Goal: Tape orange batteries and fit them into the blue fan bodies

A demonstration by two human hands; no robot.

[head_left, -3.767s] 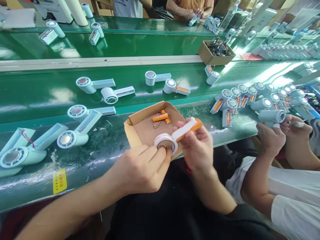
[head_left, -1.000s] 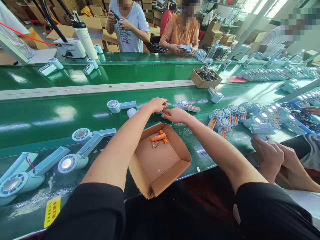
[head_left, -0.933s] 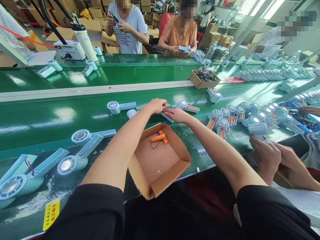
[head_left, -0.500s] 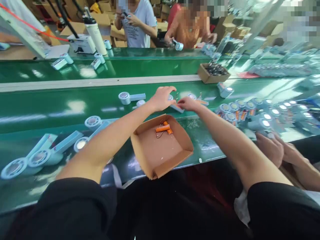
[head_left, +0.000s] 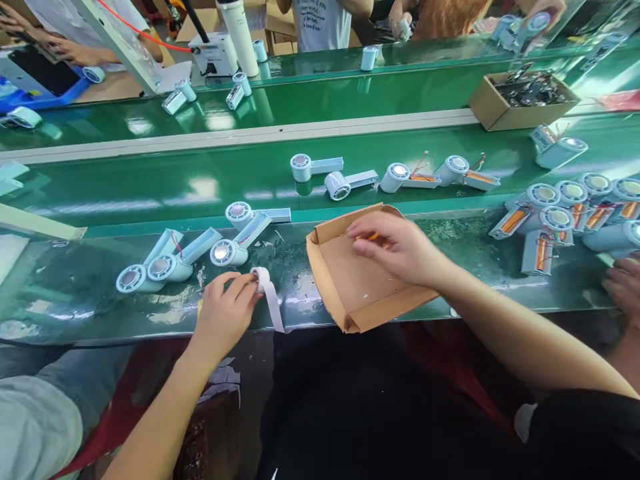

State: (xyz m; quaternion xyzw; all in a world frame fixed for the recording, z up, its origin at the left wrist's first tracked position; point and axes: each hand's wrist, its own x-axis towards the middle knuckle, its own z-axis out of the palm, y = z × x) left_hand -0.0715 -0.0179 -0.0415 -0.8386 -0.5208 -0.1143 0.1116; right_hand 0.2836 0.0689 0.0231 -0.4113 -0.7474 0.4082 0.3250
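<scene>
My left hand is closed on a small roll of white tape at the front edge of the bench, a loose strip trailing down from it. Over a shallow cardboard tray, my right hand has its fingers curled around an orange battery, of which only a sliver shows. Part of the tray floor is hidden by that hand. Light-blue handheld fan housings lie beyond my left hand. Behind the tray, a fan housing has an orange battery and wires in its open handle.
Several fan housings with batteries are crowded on the right, near another person's hand. A cardboard box of dark small parts stands on the far right. A pale rail crosses the green bench. People sit or stand opposite.
Both hands left the fan housing behind the tray. My left hand came back left to the tape roll; my right hand moved over the tray and took a battery. The view shifted left.
</scene>
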